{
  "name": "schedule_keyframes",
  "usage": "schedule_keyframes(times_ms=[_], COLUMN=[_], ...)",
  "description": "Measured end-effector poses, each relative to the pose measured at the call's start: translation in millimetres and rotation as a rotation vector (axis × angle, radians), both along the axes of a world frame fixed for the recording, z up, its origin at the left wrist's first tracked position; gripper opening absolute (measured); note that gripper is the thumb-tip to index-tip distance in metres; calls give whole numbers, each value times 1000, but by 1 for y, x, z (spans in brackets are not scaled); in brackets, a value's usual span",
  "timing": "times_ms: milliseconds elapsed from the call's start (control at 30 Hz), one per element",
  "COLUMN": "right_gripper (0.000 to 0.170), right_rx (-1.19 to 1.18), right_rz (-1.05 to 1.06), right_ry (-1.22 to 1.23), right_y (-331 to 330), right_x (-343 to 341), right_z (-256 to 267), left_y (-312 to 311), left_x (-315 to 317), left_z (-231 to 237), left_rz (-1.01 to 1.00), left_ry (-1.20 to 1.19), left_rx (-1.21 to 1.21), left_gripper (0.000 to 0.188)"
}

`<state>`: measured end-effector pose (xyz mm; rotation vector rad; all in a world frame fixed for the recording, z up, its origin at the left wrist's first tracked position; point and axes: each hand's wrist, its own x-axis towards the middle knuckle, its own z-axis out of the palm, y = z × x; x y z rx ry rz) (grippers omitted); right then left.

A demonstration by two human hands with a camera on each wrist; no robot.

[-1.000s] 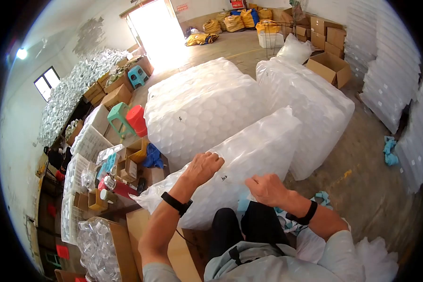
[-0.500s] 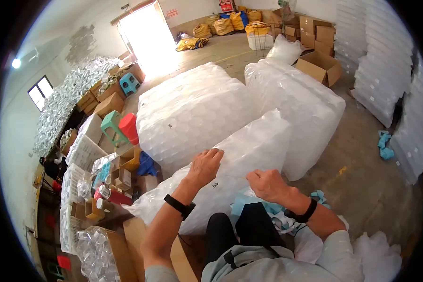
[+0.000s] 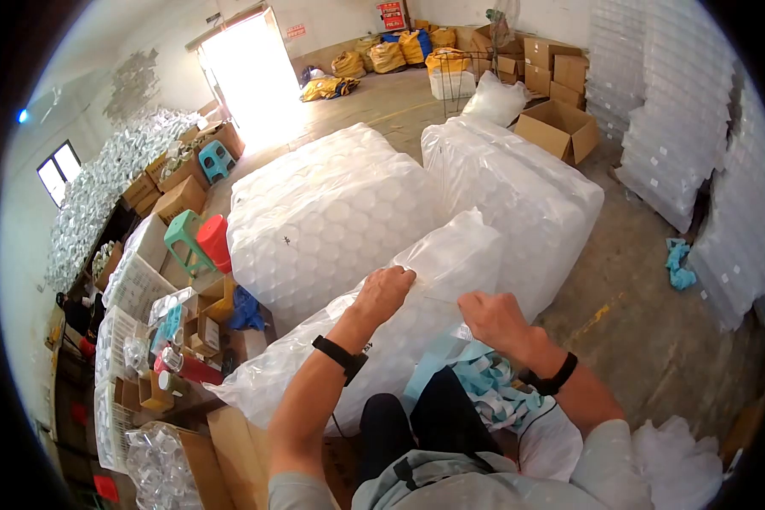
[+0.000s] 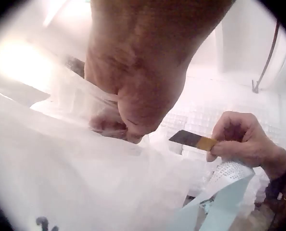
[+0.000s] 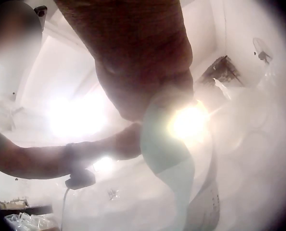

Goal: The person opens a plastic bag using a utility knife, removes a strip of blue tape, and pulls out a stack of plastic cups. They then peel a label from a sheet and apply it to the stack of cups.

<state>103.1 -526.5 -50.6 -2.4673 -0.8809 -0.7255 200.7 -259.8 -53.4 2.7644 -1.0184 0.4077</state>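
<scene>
A large clear plastic bag (image 3: 348, 340) of round white items lies across the lap and slants up to the right. Its film is gripped at the upper edge by the left hand (image 3: 385, 294), whose fingers curl into the plastic in the left wrist view (image 4: 133, 96). Just right of it, the right hand (image 3: 497, 323) pinches a flat dark piece with a yellow end (image 4: 193, 140) between thumb and fingers. A light-blue strip (image 4: 227, 204) hangs below that hand, also visible in the right wrist view (image 5: 167, 144).
Two big filled bags (image 3: 331, 212) (image 3: 510, 195) stand beyond the hands. Crumpled blue strips (image 3: 493, 391) lie by the right knee. Left are a red bottle (image 3: 191, 365), crates and open cartons; stacked clear trays (image 3: 671, 136) stand right.
Both hands have shifted slightly right in the head view, and the film edge has moved with the left hand. More of the light-blue strips shows beneath the right hand. The head view has turned.
</scene>
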Motion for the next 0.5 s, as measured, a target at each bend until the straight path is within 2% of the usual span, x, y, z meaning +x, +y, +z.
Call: schedule_keyframes(times_ms=[500], right_gripper=[11], right_rx=[-252], right_rz=[35], right_ry=[-69], right_y=[10], right_x=[34], right_z=[7], left_y=[1], left_x=[-2], left_z=[4], left_rz=[-3], left_ry=[-9], left_rx=[-59], left_gripper=[10])
